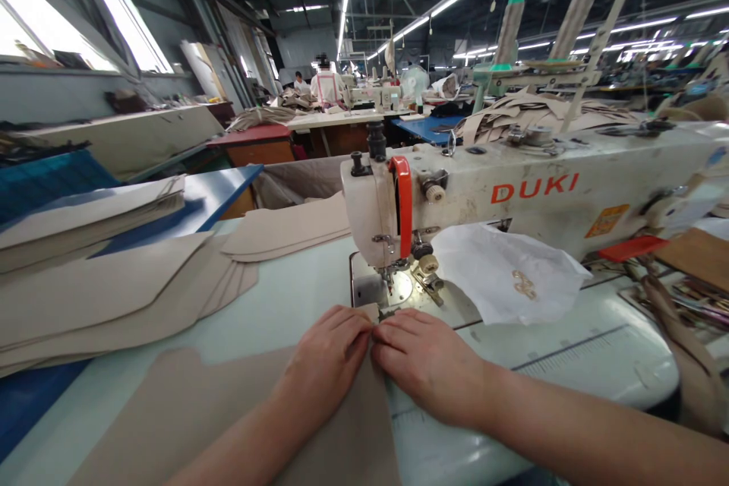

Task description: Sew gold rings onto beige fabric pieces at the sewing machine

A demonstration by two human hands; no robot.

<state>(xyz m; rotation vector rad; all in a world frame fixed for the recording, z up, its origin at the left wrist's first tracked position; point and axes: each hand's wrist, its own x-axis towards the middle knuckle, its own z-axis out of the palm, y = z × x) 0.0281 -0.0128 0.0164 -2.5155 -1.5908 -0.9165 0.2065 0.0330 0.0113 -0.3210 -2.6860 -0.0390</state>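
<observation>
A beige fabric panel [239, 395] lies flat on the pale green sewing table, its right edge running up between my hands. My left hand [330, 349] pinches the panel's far corner with the fingertips. Close beside it, my right hand [427, 357] has its fingers bent together on the same edge, the tips nearly touching those of the left. Just beyond the fingers stands the needle and presser foot area [392, 277] of a white sewing machine [535, 182], with a lit metal plate below. What exactly lies under my fingertips is hidden.
Stacked beige panels [102, 288] lie on the left, with another small stack [290, 228] behind. A white sheet [506, 273] rests right of the needle. Thread cones [509, 30] stand on the machine's far side. A person [327, 83] sits in the background.
</observation>
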